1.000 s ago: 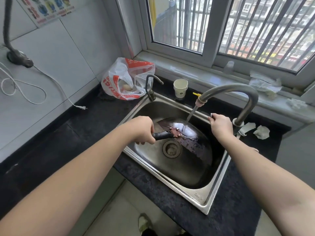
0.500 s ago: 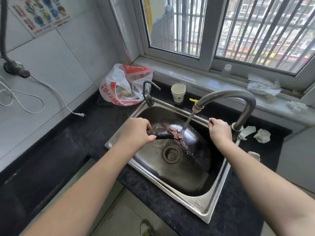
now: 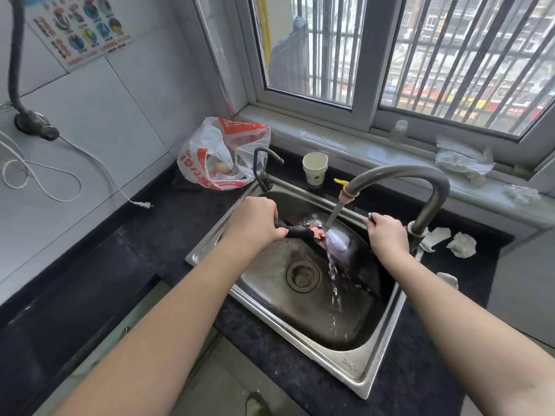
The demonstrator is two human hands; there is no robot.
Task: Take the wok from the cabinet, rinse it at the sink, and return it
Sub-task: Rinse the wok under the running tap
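Left hand [image 3: 255, 222] has a closed grip around the black handle [image 3: 295, 232] of the dark round metal wok [image 3: 342, 250]; fingers wrap the handle, knuckles up. Right hand [image 3: 387, 234] is curled over the wok's far-right rim, pinching it between thumb and fingers, just beside the base of the grey curved metal tap [image 3: 420, 187]. Wok sits inside the stainless steel sink [image 3: 360, 376], tilted steeply on edge with its near-left side low, bowl facing left toward the round drain [image 3: 302, 275]. Water stream [image 3: 332, 217] falls from the tap's pink nozzle onto the wok close to the copper-coloured handle rivets, runs across the dark surface and spills off the lower edge into the basin. Judgement: rinse step under way; return to cabinet not yet done. Risks: wet rim under the right hand may slip, dropping the tilted wok against the sink wall; stream striking the steep surface near the rivets could splash over the sink's edge onto the black speckled stone worktop [image 3: 168, 232] and floor; right wrist is near the tap neck, so a lift could knock it. White paper cup [image 3: 314, 169] stands at the far sink edge, apart from both hands.
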